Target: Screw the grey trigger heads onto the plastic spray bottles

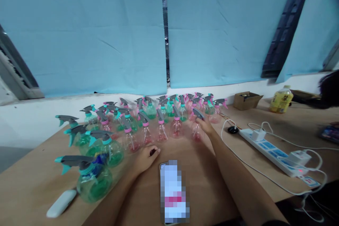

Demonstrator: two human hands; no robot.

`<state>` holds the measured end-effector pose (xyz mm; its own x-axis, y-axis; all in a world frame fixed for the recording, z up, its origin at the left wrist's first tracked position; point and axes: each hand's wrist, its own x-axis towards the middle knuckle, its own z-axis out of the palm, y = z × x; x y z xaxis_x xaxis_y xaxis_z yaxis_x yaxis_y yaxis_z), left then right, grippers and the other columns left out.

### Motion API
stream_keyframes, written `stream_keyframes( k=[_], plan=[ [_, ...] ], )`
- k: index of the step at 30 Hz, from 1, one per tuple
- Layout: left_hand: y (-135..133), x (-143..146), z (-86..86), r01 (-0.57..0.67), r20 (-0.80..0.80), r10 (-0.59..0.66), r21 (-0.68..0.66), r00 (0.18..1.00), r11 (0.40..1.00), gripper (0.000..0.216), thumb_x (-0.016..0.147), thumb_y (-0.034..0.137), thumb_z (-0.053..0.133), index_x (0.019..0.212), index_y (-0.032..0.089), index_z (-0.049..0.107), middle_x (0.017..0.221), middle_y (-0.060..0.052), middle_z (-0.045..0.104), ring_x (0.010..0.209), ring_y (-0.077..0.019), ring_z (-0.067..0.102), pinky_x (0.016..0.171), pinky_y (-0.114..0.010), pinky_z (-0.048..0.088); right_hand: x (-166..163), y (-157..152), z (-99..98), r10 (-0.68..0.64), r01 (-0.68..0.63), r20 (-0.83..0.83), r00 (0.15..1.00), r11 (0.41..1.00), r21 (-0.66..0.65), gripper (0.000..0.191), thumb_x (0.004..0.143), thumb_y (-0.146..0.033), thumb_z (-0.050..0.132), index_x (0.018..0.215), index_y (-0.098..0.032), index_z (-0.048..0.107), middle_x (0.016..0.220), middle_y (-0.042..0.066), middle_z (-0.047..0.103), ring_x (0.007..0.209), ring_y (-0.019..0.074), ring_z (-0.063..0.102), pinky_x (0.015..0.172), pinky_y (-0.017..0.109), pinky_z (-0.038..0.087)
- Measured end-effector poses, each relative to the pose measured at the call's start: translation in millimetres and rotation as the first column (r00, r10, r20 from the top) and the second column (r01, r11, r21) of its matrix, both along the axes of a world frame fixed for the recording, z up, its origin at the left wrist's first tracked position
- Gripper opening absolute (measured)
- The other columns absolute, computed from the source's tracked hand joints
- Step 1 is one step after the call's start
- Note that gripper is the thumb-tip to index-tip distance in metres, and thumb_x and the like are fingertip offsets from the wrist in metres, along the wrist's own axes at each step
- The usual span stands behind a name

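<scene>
Blue blinds [106, 31] cover the whole window behind, and below them the wooden table [206, 169] is taken up by a crowd of small plastic spray bottles [148, 116], clear green ones with teal collars mostly to the left, clear pink ones with pink collars mostly to the right, all standing upright with grey trigger heads screwed on. As far as I can judge, every bottle in sight already wears its head, so whatever is left looks like placing and lining up rather than assembly. To the right lies a white power strip [272, 152] with chargers and cables plugged in, then a small cardboard box [246, 100] and a yellow drink bottle [282, 99] near the wall. A phone [173, 190] lies flat between the person's forearms, and a white oblong gadget [61, 203] sits at the near left edge. The right hand [205, 125] is closed round a pink bottle [197, 127] at the front right end of the group, still standing on the table. The left hand [147, 157] rests loosely on the tabletop, holding nothing, just before the front row.
</scene>
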<state>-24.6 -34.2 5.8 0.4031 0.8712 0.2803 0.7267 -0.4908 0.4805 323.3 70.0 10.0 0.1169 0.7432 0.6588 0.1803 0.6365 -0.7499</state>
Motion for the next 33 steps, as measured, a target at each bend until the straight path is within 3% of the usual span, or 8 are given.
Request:
stream_keyframes(
  k=[3,10,15,19,26,33],
  plan=[
    [-1,0,0.5,0.002,0.005,-0.002,-0.011,1.0,1.0,0.036,0.094,0.045,0.043,0.077,0.022,0.064,0.083,-0.002,0.066,0.076,-0.0167,0.06,0.07,-0.027,0.041,-1,-5,5.5,0.093,-0.093,-0.003,0.996,0.985,-0.143,0.02,0.071,-0.029,0.058,0.088,-0.02,0.066,0.076,0.002,0.067,0.07,0.0176,0.059,0.069,0.032,0.049],
    [-2,1,1.1,0.0,0.025,0.0,-0.024,1.0,1.0,0.036,0.093,0.045,0.043,0.077,0.021,0.064,0.083,-0.003,0.067,0.076,-0.0171,0.061,0.07,-0.027,0.041,-11,-23,24.8,0.284,-0.283,-0.034,0.958,0.921,-0.268,0.021,0.064,-0.023,0.056,0.081,-0.019,0.067,0.071,0.002,0.066,0.068,0.0168,0.057,0.068,0.03,0.046],
    [-1,1,0.8,0.012,0.014,-0.012,-0.007,1.0,1.0,0.035,0.094,0.043,0.043,0.076,0.021,0.063,0.082,-0.002,0.067,0.075,-0.0166,0.061,0.069,-0.026,0.04,-33,-39,32.5,0.488,-0.482,-0.075,0.869,0.806,-0.343,0.028,0.063,-0.022,0.055,0.087,-0.018,0.069,0.076,0.004,0.07,0.069,0.0179,0.062,0.07,0.032,0.048],
    [-1,1,0.1,0.0,-0.004,0.0,-0.014,1.0,1.0,0.036,0.094,0.045,0.042,0.077,0.021,0.062,0.082,-0.002,0.067,0.074,-0.0163,0.06,0.068,-0.026,0.04,-69,-52,37.8,0.624,-0.62,-0.104,0.774,0.716,-0.319,0.024,0.064,-0.021,0.055,0.083,-0.017,0.069,0.073,0.003,0.07,0.068,0.0174,0.065,0.071,0.031,0.048],
    [-3,1,2.2,0.0,-0.011,0.0,-0.008,1.0,1.0,0.036,0.094,0.047,0.042,0.078,0.022,0.063,0.082,-0.002,0.067,0.077,-0.0174,0.061,0.071,-0.027,0.041,-127,-52,36.4,0.706,-0.726,-0.181,0.685,0.641,-0.247,0.022,0.065,-0.019,0.055,0.083,-0.017,0.069,0.069,0.001,0.067,0.059,0.0157,0.062,0.059,0.027,0.047],
    [-1,0,-1.6,-0.004,-0.01,0.005,0.014,1.0,1.0,0.036,0.094,0.047,0.043,0.078,0.022,0.063,0.083,-0.002,0.065,0.077,-0.0171,0.061,0.072,-0.027,0.042,-144,-51,30.6,0.659,-0.711,-0.267,0.703,0.645,-0.28,0.014,0.064,-0.019,0.055,0.072,-0.019,0.067,0.059,-0.001,0.062,0.056,0.0143,0.057,0.056,0.026,0.045]
  ],
)
